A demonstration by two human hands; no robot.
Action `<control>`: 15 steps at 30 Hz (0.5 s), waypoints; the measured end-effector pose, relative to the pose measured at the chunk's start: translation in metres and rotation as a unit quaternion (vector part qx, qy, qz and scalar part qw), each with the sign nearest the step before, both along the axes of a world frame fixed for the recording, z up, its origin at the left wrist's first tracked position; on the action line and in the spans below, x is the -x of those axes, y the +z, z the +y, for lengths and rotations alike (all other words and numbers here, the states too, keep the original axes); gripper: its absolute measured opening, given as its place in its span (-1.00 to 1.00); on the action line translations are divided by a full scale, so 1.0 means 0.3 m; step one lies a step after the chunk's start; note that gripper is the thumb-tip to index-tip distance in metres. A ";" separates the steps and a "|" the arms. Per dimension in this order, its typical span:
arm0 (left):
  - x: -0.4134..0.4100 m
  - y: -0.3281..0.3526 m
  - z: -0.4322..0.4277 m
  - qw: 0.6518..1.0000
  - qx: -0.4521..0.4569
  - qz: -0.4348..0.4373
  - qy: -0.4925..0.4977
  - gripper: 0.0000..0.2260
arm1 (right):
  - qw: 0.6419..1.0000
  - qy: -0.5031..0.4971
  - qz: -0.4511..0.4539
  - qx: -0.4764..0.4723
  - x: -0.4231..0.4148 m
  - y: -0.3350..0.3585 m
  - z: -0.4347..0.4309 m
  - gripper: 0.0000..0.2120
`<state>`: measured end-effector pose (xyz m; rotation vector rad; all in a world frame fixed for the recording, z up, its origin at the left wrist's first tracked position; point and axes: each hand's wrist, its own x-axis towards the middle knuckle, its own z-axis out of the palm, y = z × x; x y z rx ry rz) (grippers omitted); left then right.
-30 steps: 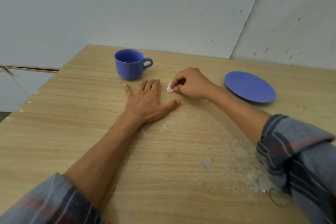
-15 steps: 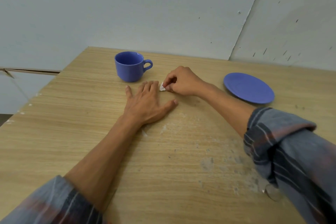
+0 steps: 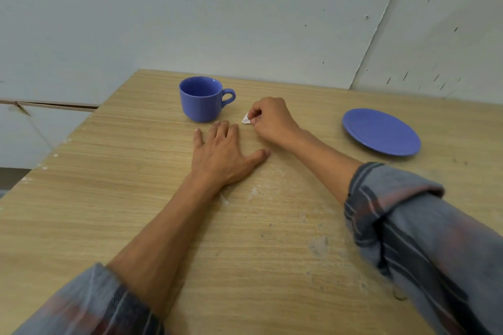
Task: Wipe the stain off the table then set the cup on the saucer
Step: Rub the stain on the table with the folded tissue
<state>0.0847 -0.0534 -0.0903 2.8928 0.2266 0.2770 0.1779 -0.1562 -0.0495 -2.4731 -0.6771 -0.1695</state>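
Observation:
A blue cup [image 3: 202, 98] stands upright near the far edge of the wooden table [image 3: 81, 198], handle to the right. A blue saucer [image 3: 381, 132] lies bare at the right, well apart from the cup. My right hand [image 3: 272, 122] pinches a small white wad of tissue [image 3: 246, 119] against the tabletop just right of the cup. My left hand [image 3: 223, 155] lies flat on the table, fingers straight, fingertips just short of the cup's base. No stain is plain where the tissue touches; the hand hides part of that spot.
Pale scuffed patches [image 3: 318, 246] mark the wood nearer to me. A grey-white wall [image 3: 245, 22] rises right behind the table's far edge. The table's left edge [image 3: 49, 155] runs diagonally, with a drop beyond it.
My right hand with the tissue has slid left across the table towards the cup and my left fingertips. The left hand, cup and saucer have stayed put.

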 end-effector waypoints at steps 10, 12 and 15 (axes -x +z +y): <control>-0.002 0.001 0.002 1.000 0.004 -0.011 -0.002 -0.12 | 0.999 0.013 -0.002 0.041 -0.016 0.013 -0.065 -0.85; -0.003 -0.001 0.003 1.000 0.002 -0.014 -0.003 -0.13 | 0.999 -0.016 -0.020 0.024 -0.018 0.009 -0.057 -0.83; -0.005 -0.004 0.002 1.000 -0.008 -0.023 -0.003 -0.17 | 1.000 0.010 -0.018 0.010 0.029 -0.014 -0.056 -0.84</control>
